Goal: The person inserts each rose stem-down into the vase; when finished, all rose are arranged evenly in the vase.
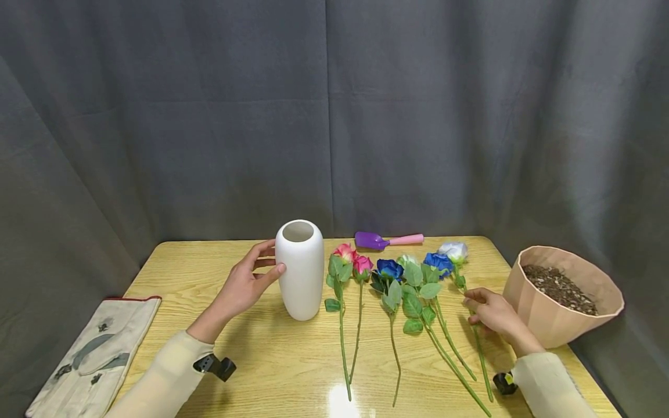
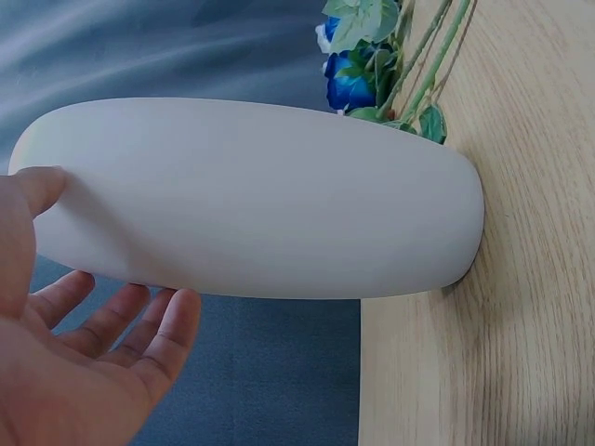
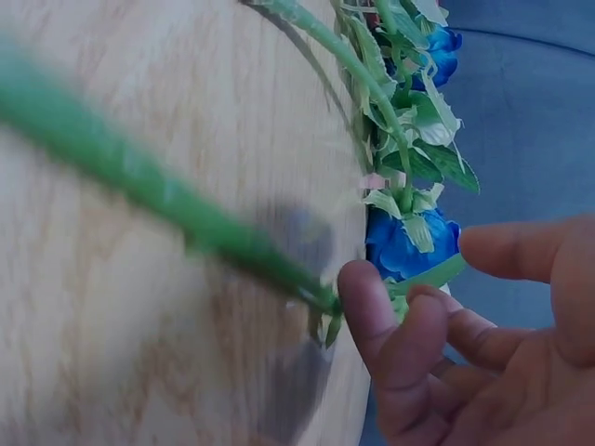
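A tall white vase stands upright on the table. My left hand grips its upper left side, the thumb on the near face and the fingers round the far side. At the right, my right hand is at the stem of a white rose, its fingers bent and the thumb apart from them. Part of that green stem is hidden behind the fingers. Left of it lie blue roses, pink roses and a pale rose, stems toward me.
A pinkish pot with dark soil stands close to the right hand. A purple scoop with a pink handle lies at the table's back edge. Folded gloves lie at the left edge. A dark curtain hangs behind.
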`<state>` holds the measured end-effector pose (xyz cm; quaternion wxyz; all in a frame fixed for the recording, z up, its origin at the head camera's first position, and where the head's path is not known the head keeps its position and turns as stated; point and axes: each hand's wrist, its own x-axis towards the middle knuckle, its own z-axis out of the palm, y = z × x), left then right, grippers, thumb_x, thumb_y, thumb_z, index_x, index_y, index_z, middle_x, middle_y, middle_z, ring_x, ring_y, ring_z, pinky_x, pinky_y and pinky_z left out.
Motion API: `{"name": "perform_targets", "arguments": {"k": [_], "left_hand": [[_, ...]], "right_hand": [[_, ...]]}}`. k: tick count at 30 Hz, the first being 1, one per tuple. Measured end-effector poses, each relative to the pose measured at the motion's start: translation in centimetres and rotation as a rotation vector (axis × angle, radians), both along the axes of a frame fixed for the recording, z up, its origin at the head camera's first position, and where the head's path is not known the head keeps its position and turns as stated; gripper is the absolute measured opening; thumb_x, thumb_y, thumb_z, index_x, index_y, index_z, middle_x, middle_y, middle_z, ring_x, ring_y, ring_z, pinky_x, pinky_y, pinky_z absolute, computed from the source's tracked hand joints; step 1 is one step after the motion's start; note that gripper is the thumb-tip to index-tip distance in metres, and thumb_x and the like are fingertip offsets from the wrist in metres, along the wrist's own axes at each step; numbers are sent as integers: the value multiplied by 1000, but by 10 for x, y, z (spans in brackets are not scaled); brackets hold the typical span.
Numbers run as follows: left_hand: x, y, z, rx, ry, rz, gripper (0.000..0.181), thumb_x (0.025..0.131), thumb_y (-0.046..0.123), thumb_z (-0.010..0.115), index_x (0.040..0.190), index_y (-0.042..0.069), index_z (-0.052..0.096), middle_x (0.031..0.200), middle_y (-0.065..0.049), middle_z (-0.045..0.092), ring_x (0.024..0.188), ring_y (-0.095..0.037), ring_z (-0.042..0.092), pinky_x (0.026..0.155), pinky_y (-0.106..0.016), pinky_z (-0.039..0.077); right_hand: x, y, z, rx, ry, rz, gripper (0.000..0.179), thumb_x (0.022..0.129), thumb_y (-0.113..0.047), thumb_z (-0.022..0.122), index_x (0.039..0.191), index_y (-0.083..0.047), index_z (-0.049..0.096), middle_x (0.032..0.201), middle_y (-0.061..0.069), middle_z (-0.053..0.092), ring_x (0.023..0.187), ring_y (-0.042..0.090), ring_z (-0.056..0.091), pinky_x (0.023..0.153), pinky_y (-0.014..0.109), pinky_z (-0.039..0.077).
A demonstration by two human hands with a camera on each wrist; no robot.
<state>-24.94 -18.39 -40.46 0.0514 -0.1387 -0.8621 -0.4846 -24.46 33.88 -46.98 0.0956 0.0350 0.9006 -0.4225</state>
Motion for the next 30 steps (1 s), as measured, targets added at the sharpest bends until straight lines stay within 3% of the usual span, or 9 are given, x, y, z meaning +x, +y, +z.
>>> {"name": "perform_targets", "arguments": {"k": [9,18,30], "left_hand": [[0,-1,-2,6,-4,-9,63,97,44,64,150,22,39,143,-13,52,127,-37,57,98,-53,54],[-2,-1,-1,14,0,-14,63,97,43,64,150,22,39,143,-13,52,127,-37,57,99,-54,53],[0,-1,0,20,-6,-18,63,97,43,64,150,22,38,143,-13,52,126,-36,57,101,-54,52]], "right_hand": [[-3,2,-8,71,5,-20,48,104,-19,45,141,11,43,107,25,65,71,19,64,53,36,50],[-4,2,-13,37,-14,-57,44,102,-16,47,135,12,49,81,13,66,67,18,63,52,35,53],[-5,1,-18,-7,-46,-102,40,101,-15,52,130,12,52,86,15,65,68,18,64,56,35,59]]}}
